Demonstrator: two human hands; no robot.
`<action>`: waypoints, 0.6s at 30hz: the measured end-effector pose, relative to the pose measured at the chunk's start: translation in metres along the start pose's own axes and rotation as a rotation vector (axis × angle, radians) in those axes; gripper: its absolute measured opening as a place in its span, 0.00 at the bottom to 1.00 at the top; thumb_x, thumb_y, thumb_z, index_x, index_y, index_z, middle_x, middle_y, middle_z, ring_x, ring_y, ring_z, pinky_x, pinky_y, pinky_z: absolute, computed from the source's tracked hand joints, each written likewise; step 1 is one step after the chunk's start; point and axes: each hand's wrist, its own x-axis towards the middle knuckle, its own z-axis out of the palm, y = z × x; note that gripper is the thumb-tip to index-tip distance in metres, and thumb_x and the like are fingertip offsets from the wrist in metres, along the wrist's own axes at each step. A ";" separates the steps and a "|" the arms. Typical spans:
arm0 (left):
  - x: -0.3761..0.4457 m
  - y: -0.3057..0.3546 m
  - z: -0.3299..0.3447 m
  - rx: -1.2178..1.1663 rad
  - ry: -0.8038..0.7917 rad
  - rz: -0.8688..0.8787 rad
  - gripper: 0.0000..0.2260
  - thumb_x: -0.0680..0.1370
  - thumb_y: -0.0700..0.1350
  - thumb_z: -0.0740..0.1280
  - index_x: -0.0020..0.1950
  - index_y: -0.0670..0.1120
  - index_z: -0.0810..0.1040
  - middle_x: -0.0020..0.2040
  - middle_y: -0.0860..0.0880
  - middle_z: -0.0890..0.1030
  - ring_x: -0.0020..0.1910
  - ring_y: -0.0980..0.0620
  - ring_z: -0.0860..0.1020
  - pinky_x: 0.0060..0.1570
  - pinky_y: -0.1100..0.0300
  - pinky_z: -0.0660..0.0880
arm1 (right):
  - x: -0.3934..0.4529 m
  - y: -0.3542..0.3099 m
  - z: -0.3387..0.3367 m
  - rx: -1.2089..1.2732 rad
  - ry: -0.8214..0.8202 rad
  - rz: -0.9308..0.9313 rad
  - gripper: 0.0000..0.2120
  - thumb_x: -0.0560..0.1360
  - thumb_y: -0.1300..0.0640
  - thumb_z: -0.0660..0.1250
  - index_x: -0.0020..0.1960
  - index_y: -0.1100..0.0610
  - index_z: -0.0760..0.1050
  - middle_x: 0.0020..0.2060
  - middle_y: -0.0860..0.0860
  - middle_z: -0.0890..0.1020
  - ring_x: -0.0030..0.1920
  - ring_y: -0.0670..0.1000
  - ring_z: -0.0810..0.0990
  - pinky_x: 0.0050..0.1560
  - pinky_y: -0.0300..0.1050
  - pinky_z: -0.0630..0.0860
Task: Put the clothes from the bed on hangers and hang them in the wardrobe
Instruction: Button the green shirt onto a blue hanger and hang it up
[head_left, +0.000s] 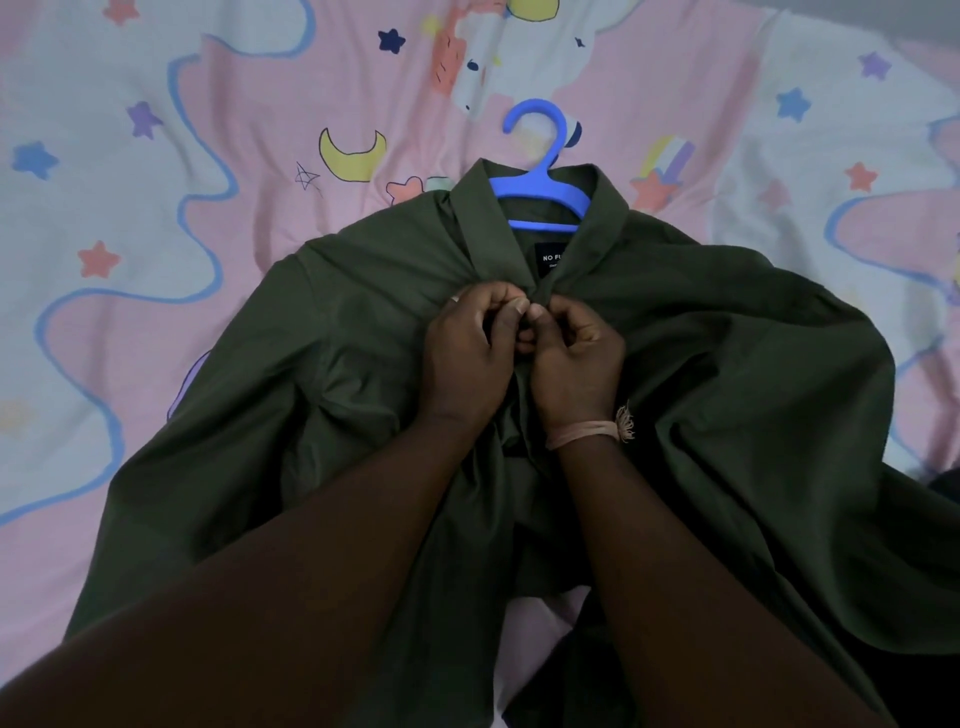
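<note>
**Buttoning the collar before it goes in the wardrobe**

Head cam: dark green shirt (701, 374) lies spread on the bed (130, 218), blue hanger (543, 176) already inside the collar. Left hand (467, 353) and right hand (576, 358) pinch the placket together just under the collar, looks like the top button. I'd keep both edges taut and lined up. The button itself is hidden behind the fingers, and the wardrobe isn't in frame.

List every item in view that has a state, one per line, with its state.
Green shirt: spread flat on the bed, front facing up, top of the placket pinched together just under the collar.
Blue hanger: inside the shirt's neck, hook sticking out past the collar, lying on the bed.
Left hand: closed on the shirt front.
Right hand: closed on the shirt front, thread band on the wrist.
Bedsheet: spread, slightly wrinkled.
</note>
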 end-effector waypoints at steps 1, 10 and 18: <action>0.000 0.000 0.000 -0.014 0.003 -0.026 0.04 0.80 0.44 0.70 0.51 0.45 0.83 0.46 0.51 0.85 0.46 0.53 0.83 0.48 0.53 0.80 | 0.000 0.001 0.000 -0.020 0.007 -0.024 0.11 0.78 0.72 0.65 0.43 0.59 0.78 0.32 0.47 0.80 0.31 0.38 0.79 0.34 0.34 0.77; 0.001 0.001 0.001 -0.113 0.024 -0.155 0.06 0.77 0.45 0.73 0.50 0.45 0.87 0.44 0.52 0.86 0.43 0.59 0.84 0.46 0.59 0.81 | 0.000 0.006 -0.004 -0.061 -0.017 -0.093 0.11 0.78 0.72 0.62 0.45 0.58 0.78 0.37 0.54 0.83 0.36 0.45 0.82 0.38 0.42 0.81; 0.003 0.009 -0.006 -0.216 -0.021 -0.228 0.05 0.77 0.43 0.73 0.50 0.44 0.87 0.46 0.50 0.87 0.46 0.55 0.85 0.51 0.52 0.82 | -0.001 0.001 -0.003 -0.017 -0.038 -0.050 0.13 0.77 0.73 0.65 0.43 0.56 0.77 0.36 0.52 0.82 0.36 0.43 0.82 0.39 0.38 0.80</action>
